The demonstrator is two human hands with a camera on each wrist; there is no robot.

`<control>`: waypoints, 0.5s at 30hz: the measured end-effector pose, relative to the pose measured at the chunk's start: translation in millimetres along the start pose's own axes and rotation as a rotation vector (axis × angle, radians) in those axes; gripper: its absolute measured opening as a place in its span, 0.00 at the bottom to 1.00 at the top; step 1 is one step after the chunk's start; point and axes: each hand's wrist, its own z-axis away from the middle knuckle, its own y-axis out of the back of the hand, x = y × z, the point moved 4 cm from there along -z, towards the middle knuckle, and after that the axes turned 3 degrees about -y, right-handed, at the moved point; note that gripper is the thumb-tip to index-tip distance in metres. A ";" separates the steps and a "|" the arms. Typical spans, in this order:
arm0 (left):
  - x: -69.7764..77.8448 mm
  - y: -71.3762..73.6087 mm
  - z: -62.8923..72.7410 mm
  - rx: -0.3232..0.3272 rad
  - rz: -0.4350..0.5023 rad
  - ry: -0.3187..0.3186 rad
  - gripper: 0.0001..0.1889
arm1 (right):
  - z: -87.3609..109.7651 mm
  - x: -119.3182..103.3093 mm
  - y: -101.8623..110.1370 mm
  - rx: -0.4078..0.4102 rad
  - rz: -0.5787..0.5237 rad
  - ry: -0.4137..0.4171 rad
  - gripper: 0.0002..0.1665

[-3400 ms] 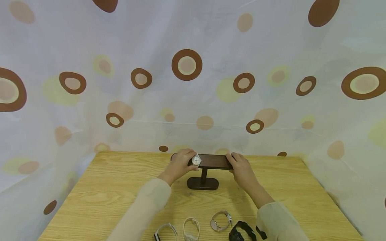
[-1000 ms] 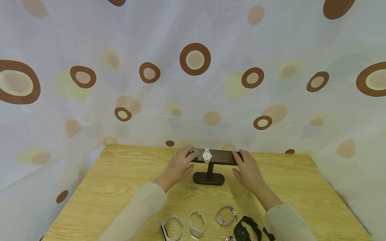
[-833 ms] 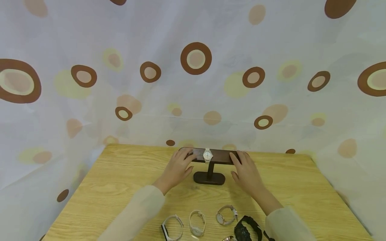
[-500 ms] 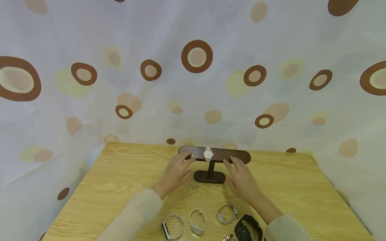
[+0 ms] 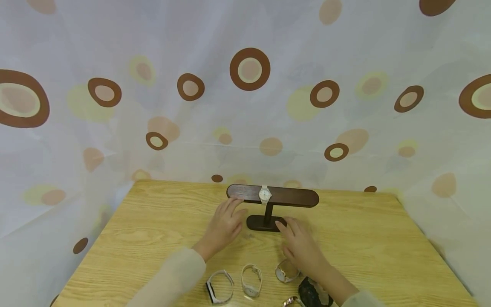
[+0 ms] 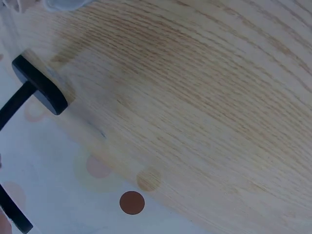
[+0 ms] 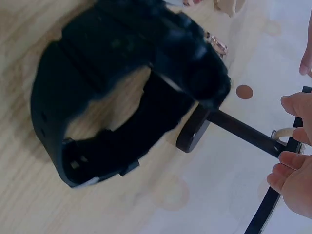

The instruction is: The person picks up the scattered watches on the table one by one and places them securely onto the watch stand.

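A dark brown T-shaped watch stand [image 5: 293, 196] stands near the back of the table, and a white-strapped wristwatch [image 5: 264, 195] is fastened round its bar, left of centre, dial facing forward. My left hand [image 5: 223, 226] hovers by the bar's left end with loose fingers, holding nothing; whether its fingertips touch the bar I cannot tell. In front of the stand's base is my right hand [image 5: 303, 249], fingers relaxed, nothing held. Below it lie a light-strapped watch [image 5: 281, 275], partly covered by the hand, and a chunky black watch [image 5: 308, 293], which looms large in the right wrist view.
Along the front of the wooden table [image 5: 153, 238] lie a white fitness band [image 5: 219, 286], a cream watch [image 5: 251, 291] and a rose-gold watch [image 5: 289, 302], cut off by the frame edge. A dotted cloth [image 5: 215, 162] hangs behind and at both sides.
Both hands came off the bar that they had gripped at its ends. The left has drawn back slightly; the right has moved down toward the front watches. The mounted watch now sits nearer the bar's centre.
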 end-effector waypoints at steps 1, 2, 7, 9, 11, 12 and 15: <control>1.4 -0.8 0.9 0.001 -0.004 -0.002 0.17 | 2.2 -1.1 -1.0 -0.011 -0.021 -0.009 0.35; 3.3 -1.1 1.7 0.000 -0.005 -0.004 0.18 | 4.4 -2.3 -1.7 -0.020 -0.042 -0.015 0.35; 15.0 -6.1 5.5 -0.074 0.033 0.020 0.21 | 14.7 -8.6 -5.7 -0.074 -0.108 -0.022 0.31; 20.5 -8.6 7.7 -0.139 0.097 0.062 0.21 | 18.2 -10.8 -8.1 -0.126 -0.118 -0.027 0.29; 25.8 -12.5 10.9 -0.219 0.187 0.120 0.22 | 21.7 -12.3 -11.0 -0.194 -0.143 -0.035 0.26; 28.5 -14.5 12.6 -0.262 0.234 0.152 0.22 | 23.5 -12.7 -12.8 -0.234 -0.153 -0.040 0.25; 37.7 -22.9 18.2 -0.404 0.369 0.225 0.22 | 29.8 -13.3 -17.7 -0.333 -0.204 -0.064 0.22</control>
